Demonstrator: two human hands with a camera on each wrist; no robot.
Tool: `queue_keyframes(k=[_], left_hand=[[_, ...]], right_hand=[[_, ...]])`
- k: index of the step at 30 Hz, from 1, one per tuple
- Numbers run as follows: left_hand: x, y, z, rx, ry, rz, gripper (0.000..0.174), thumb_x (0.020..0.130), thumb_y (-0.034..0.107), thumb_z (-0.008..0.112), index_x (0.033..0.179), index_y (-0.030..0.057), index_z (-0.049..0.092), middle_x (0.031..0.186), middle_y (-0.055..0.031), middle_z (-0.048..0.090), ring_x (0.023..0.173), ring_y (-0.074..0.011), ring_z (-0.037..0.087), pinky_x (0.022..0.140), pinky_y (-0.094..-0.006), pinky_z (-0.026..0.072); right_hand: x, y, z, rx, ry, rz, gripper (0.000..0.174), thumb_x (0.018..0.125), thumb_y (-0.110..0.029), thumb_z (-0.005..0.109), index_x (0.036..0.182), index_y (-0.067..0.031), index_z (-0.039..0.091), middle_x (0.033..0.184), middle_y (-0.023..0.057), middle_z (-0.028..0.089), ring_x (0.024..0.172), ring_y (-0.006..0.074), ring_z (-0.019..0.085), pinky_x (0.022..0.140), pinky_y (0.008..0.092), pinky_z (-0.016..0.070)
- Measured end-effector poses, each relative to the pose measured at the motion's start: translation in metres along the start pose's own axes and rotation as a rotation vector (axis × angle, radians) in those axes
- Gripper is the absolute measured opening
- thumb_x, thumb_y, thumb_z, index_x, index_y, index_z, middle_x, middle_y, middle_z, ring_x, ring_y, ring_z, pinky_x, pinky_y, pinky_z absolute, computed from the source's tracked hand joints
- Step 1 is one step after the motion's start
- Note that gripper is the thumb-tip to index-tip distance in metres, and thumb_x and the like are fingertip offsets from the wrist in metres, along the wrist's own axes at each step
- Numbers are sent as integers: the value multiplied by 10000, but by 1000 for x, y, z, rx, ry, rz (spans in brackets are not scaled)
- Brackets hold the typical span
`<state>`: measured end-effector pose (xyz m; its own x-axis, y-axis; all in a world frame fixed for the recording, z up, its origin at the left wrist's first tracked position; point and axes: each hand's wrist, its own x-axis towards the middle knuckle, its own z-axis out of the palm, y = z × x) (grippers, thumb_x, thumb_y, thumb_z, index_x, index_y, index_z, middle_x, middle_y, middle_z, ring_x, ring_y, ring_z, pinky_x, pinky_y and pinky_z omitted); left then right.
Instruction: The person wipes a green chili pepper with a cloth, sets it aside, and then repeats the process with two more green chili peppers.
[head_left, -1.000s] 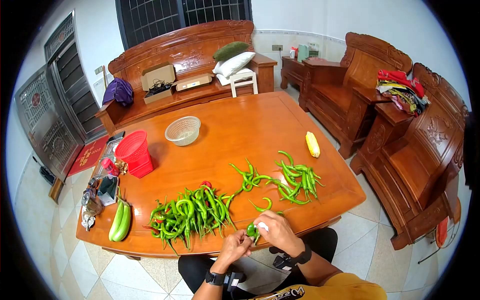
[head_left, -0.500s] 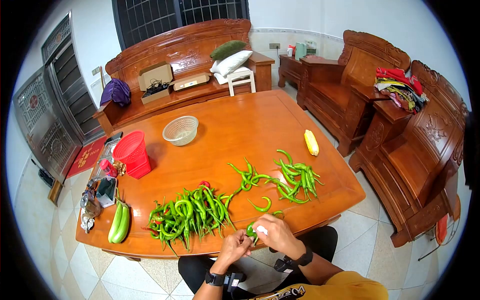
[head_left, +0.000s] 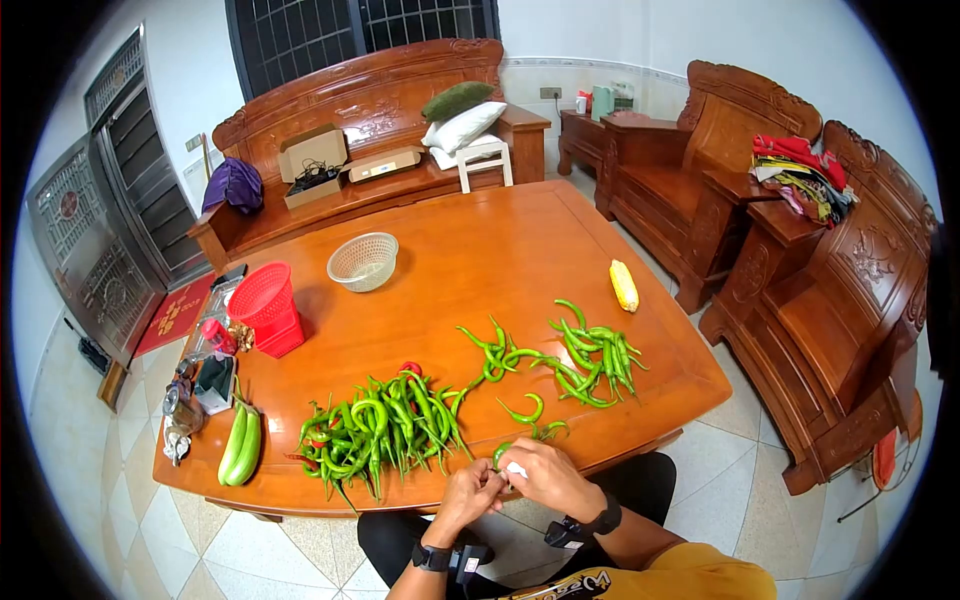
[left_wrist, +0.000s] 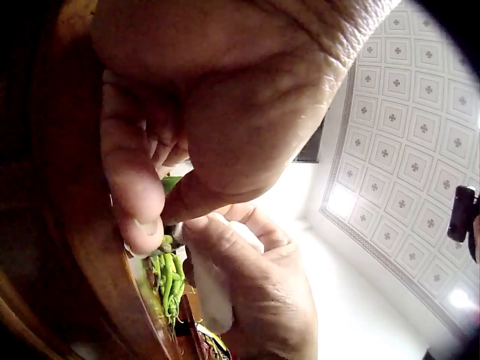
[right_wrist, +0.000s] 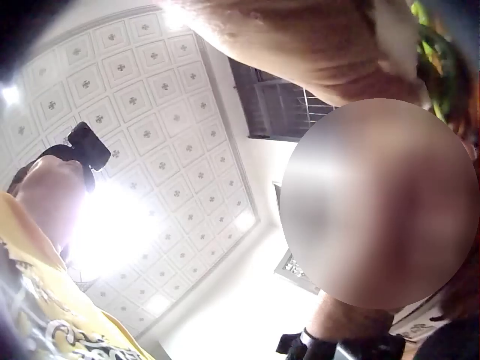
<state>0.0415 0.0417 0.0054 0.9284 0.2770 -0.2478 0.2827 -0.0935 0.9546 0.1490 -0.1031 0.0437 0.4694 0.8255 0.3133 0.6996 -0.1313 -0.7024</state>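
A green pepper (left_wrist: 171, 182) is pinched by the curled left hand (left_wrist: 195, 112), with the right hand (left_wrist: 255, 300) held close beneath.

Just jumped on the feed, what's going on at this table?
A seated person is handling green chillies at a glossy brown wooden table. The left hand and right hand meet at the near edge, both pinching one slim green chilli pepper. A large pile of green chilli peppers lies on the left side of the hands, and a smaller heap of green chillies lies further off to the right.
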Motion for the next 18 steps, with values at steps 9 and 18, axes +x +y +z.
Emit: queue_keyframes(k=[9,18], left_hand=[[-1,3,1,-26,-8,-35,225,958,174,592,1023,-42,595,768,-45,671,555,-94,626,494,-239,515],[-2,3,1,-8,23,-6,199,946,152,582,973,-44,601,750,-50,668,565,-111,646,500,-254,523]], right_hand=[[6,6,-8,14,171,-17,141,809,-31,657,947,-13,639,927,157,617,847,376,624,735,429,512],[3,-1,3,28,34,-7,168,794,-13,664,959,-14,636,938,157,616,865,367,625,748,417,518]])
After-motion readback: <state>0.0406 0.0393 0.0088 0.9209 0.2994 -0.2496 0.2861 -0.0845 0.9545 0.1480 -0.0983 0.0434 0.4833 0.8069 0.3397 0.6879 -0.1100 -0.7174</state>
